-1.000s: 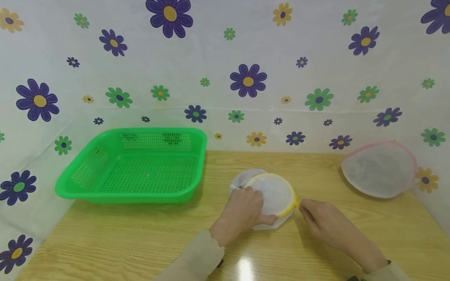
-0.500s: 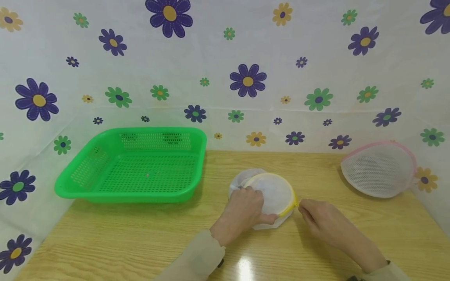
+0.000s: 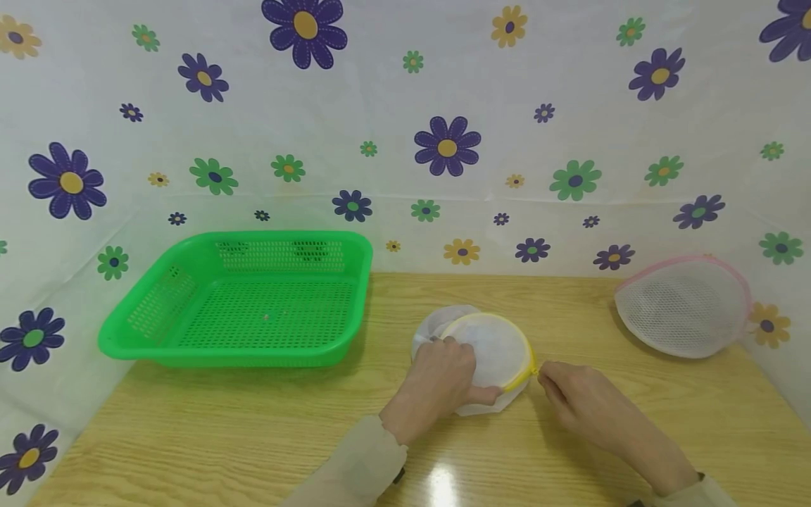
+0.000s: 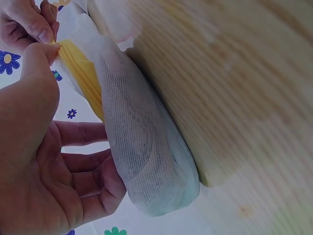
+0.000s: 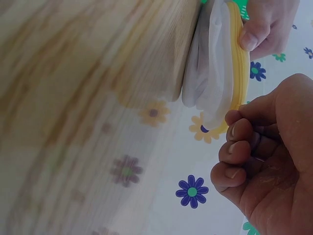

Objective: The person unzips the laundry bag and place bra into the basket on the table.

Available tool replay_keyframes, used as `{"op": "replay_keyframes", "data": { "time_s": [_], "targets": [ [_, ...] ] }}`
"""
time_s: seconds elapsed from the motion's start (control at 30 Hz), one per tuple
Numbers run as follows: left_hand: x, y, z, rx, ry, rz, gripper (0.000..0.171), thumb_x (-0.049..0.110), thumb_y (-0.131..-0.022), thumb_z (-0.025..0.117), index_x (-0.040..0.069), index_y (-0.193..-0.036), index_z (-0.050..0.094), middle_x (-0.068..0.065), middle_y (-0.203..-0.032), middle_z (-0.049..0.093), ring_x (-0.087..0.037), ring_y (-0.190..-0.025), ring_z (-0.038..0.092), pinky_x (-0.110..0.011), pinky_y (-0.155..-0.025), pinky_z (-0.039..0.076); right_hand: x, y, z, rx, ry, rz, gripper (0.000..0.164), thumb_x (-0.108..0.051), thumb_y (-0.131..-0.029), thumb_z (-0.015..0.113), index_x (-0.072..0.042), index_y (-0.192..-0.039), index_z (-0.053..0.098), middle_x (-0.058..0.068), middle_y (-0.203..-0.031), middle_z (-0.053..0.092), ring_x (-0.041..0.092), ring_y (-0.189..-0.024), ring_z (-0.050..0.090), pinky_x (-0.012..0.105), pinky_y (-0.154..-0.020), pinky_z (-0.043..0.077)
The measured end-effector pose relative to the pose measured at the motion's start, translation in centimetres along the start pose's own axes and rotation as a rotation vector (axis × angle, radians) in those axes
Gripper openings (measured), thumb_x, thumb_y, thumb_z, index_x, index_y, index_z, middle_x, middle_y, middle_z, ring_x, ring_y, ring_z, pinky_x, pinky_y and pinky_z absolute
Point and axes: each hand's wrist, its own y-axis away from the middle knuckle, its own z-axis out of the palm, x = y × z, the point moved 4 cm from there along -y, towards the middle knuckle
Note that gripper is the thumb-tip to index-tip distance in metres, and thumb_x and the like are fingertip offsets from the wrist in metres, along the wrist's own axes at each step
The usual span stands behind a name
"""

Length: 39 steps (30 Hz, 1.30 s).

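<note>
A round white mesh laundry bag (image 3: 493, 346) with a yellow zipper (image 4: 84, 73) lies on the table in front of me. My left hand (image 3: 440, 373) grips its left side, with bent fingers against the mesh and the thumb on the yellow edge. In the left wrist view that hand (image 4: 58, 161) shows from the palm side. At the bag's right end my right hand (image 3: 586, 401) pinches the end of the zipper between thumb and forefinger. The other fingers of the right hand (image 5: 259, 156) are curled. What is inside the bag cannot be made out.
A green perforated basket (image 3: 253, 355) stands at the left back of the wood-grain table (image 3: 209, 436). At the right back a white mesh bag with pink trim (image 3: 684, 310) leans by the flower-printed white sheet (image 3: 380, 91) that hangs behind and beside the table.
</note>
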Motion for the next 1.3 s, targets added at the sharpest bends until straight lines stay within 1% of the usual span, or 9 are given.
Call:
{"op": "replay_keyframes", "data": {
  "time_s": [0.13,0.27,0.63,0.93,1.3],
  "targets": [
    [0.00,0.03,-0.10,0.012,0.007,-0.001,0.067,0.079,-0.086,0.054,0.020,-0.058,0.039,0.007,-0.054,0.030,-0.006,-0.049,0.023,-0.020,-0.038,0.017,-0.05,0.00,0.05,0.021,0.009,-0.018,0.034,0.010,-0.089,0.063,-0.019,-0.077,0.051,-0.017,-0.067,0.035,-0.009,-0.059,0.028,0.015,-0.048,0.032],
    [0.04,-0.01,-0.11,-0.002,0.021,-0.007,0.066,0.078,-0.087,0.055,0.020,-0.059,0.040,0.007,-0.055,0.032,-0.006,-0.050,0.025,-0.020,-0.038,0.019,-0.05,0.02,0.05,0.031,0.016,-0.025,0.033,0.010,-0.088,0.063,-0.019,-0.077,0.052,-0.017,-0.067,0.036,-0.009,-0.059,0.028,0.015,-0.048,0.032],
    [0.15,-0.08,-0.03,-0.008,0.025,-0.007,0.066,0.077,-0.086,0.056,0.019,-0.058,0.041,0.006,-0.056,0.031,-0.007,-0.051,0.026,-0.020,-0.039,0.020,-0.08,0.00,-0.04,0.036,0.038,-0.018,0.034,0.009,-0.088,0.064,-0.020,-0.076,0.051,-0.017,-0.067,0.036,-0.009,-0.059,0.028,0.015,-0.048,0.031],
    [0.14,-0.05,-0.13,-0.007,0.023,-0.010,0.067,0.077,-0.086,0.055,0.019,-0.057,0.038,0.006,-0.056,0.028,-0.006,-0.051,0.025,-0.021,-0.037,0.019,-0.10,-0.04,-0.13,0.023,0.027,-0.009,0.035,0.009,-0.088,0.064,-0.020,-0.075,0.050,-0.017,-0.067,0.036,-0.008,-0.059,0.028,0.015,-0.048,0.032],
    [0.13,-0.12,0.01,-0.041,0.038,-0.017,0.067,0.078,-0.087,0.054,0.019,-0.058,0.041,0.005,-0.057,0.036,-0.007,-0.051,0.029,-0.021,-0.037,0.023,-0.12,-0.05,-0.22,0.005,0.017,-0.012,0.038,0.011,-0.087,0.062,-0.021,-0.074,0.047,-0.017,-0.066,0.033,-0.009,-0.058,0.027,0.015,-0.047,0.031]
  ]
}}
